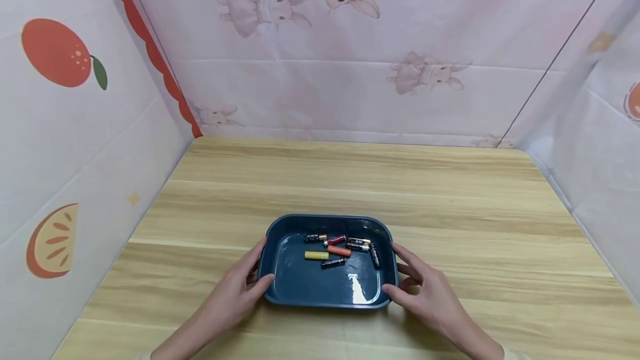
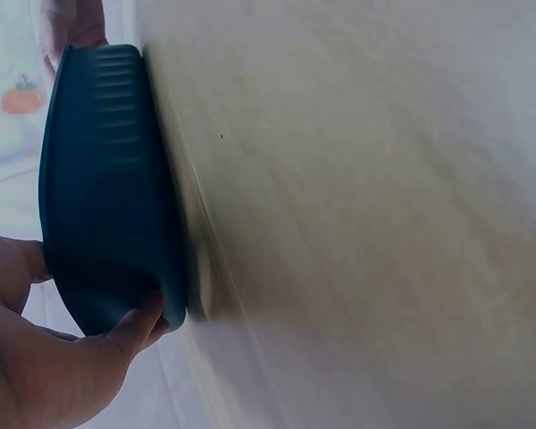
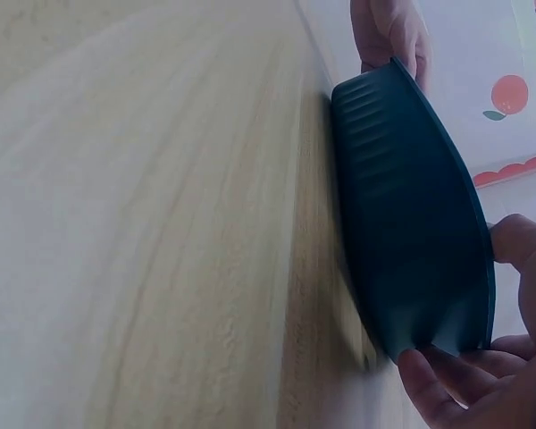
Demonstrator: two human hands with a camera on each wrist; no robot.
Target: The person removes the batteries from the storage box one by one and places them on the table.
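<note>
The tray (image 1: 300, 285) sits on the wood-grain tabletop (image 1: 350, 176), well apart from the far edge and somewhat nearer the left edge than the right. Its long axis runs left to right, roughly parallel to the tabletop's far edge; its short ends face the left and right edges, and its open mouth faces up. Whether the base fully touches the tabletop cannot be determined.

Appearance: dark blue, glossy, rectangular with rounded corners, a thin rim and raised walls. Both wrist views show a row of ridges (image 3: 368, 130) on the outer wall. A pale reflection lies on the floor of the tray, toward its near right corner.

Contents: batteries, grouped in the far and right part. A yellow battery (image 1: 316, 255) lies nearly along the tray's long axis. An orange battery (image 1: 339, 250) and a red battery (image 1: 334, 240) lie at slight slants, near a pair of gold-and-black batteries (image 1: 358, 244). A black battery (image 1: 375, 255) lies crosswise near the right wall.

Hands: the left hand (image 1: 240, 288) grips the left end, thumb at the rim, fingers against the outer wall. The right hand (image 1: 427, 290) grips the right end likewise, thumb at the rim near the near right corner, fingers curved outside the wall.
</note>
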